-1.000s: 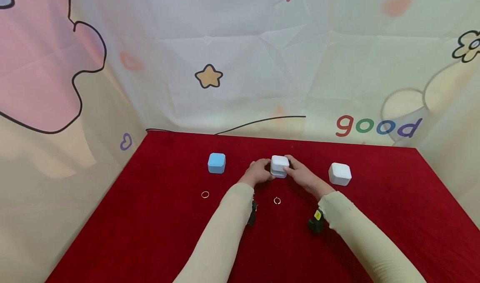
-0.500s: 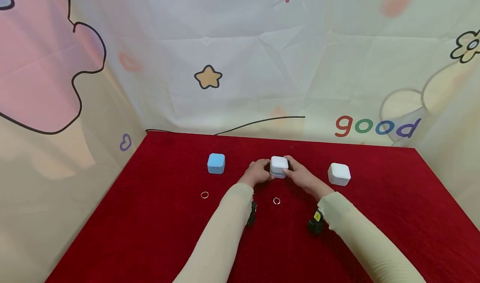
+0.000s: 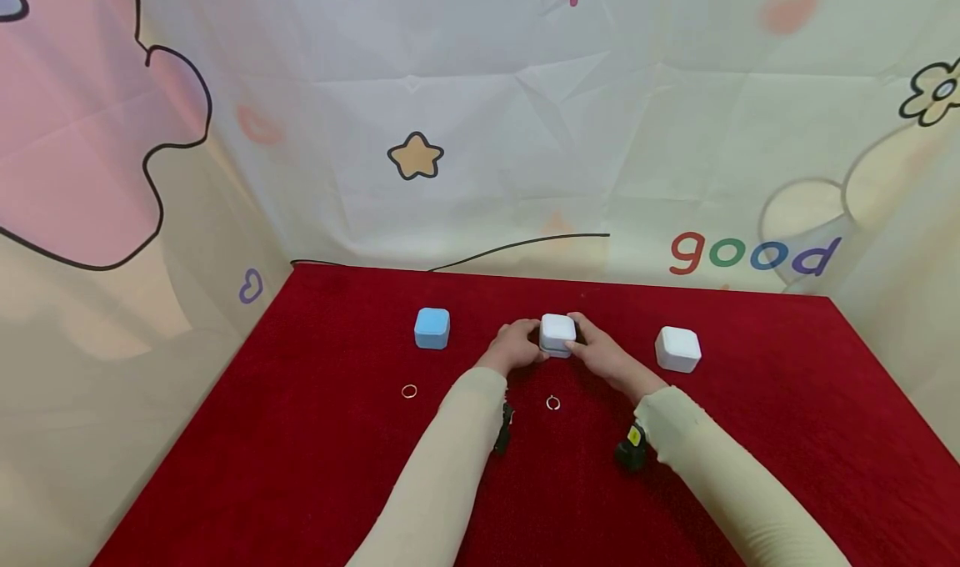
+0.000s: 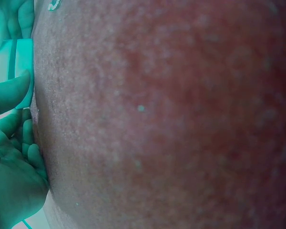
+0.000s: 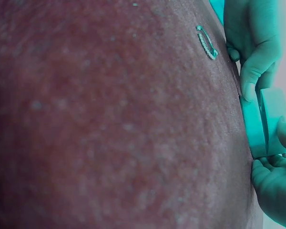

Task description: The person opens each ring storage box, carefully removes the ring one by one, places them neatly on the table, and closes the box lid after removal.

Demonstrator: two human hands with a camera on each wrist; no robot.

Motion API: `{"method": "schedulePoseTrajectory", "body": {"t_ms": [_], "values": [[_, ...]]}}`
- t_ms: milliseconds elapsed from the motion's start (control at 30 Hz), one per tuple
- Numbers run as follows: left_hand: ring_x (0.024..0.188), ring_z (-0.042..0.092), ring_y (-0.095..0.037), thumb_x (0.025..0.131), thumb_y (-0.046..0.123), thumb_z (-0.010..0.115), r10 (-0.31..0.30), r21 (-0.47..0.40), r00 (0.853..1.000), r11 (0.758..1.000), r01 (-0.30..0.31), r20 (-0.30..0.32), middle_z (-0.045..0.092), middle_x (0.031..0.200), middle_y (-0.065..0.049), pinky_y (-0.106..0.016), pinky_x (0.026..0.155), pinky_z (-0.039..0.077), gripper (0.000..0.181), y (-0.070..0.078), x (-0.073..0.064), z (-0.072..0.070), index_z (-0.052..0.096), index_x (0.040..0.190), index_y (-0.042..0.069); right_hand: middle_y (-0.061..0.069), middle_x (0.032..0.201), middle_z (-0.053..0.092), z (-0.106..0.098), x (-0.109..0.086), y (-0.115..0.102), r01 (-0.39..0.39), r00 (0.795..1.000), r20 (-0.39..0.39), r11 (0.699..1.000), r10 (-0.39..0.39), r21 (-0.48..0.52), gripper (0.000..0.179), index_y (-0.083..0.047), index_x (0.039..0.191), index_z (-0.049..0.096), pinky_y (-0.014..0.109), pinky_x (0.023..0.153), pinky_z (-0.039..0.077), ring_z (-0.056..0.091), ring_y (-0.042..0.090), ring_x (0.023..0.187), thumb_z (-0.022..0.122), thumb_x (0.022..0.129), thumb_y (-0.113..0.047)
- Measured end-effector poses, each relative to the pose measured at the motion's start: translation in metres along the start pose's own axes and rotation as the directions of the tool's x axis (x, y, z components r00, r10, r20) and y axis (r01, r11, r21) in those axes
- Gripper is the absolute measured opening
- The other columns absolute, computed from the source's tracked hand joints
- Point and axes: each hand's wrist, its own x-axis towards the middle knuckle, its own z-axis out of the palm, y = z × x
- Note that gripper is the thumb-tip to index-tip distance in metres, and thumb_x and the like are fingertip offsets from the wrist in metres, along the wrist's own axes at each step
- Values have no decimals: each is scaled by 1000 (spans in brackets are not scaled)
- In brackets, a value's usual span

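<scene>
A small white ring box (image 3: 558,333) sits at the back middle of the red cloth, between both hands. In the head view my left hand (image 3: 516,343) grips it from the left. The right wrist view shows the left thumb pressed on its base (image 5: 253,126). My right hand (image 3: 603,353) holds the lid (image 5: 275,114) from the right, thumb on its near face. A thin dark gap separates lid and base, wider toward the left hand. In front of the box lies a silver open ring (image 3: 552,403); a gold ring (image 3: 408,391) lies further left.
A light blue box (image 3: 432,328) stands to the left of the hands, another white box (image 3: 678,349) to their right. Red cloth (image 3: 315,467) covers the table. Behind its far edge hangs a printed curtain (image 3: 487,133).
The right hand has lowered the lid toward the base, so the gap seen between them has narrowed. The left hand, rings and other boxes keep their places.
</scene>
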Motion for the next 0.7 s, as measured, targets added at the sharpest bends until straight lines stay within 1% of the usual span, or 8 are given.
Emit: {"method": "schedulePoseTrajectory", "body": {"t_ms": [200, 533, 700], "values": [[142, 44, -27, 93, 14, 71, 0, -4, 1000, 1000, 0, -3, 49, 159, -7, -45, 119, 42, 62, 0, 0, 1, 51, 151, 10, 32, 159, 29, 1, 0, 1, 24, 1000, -6, 1000, -24, -3, 51, 3, 154, 25, 63, 126, 20, 28, 45, 146, 44, 107, -4], [144, 43, -27, 93, 14, 71, -4, 2, 1000, 1000, 4, -5, 48, 160, -7, -45, 120, 41, 62, 1, -1, 0, 50, 152, 9, 33, 161, 27, 1, 0, 2, 31, 999, -13, 999, -31, -11, 53, 4, 155, 23, 63, 127, 18, 26, 46, 148, 43, 107, -3], [144, 43, -29, 93, 13, 71, 8, -17, 1000, 1000, -9, -4, 48, 159, -10, -46, 120, 41, 62, 1, -3, -2, 51, 151, 7, 33, 160, 28, 1, 0, 1, 27, 1000, -16, 1000, -27, -14, 54, 4, 155, 23, 64, 127, 19, 28, 46, 146, 45, 107, -4]]}}
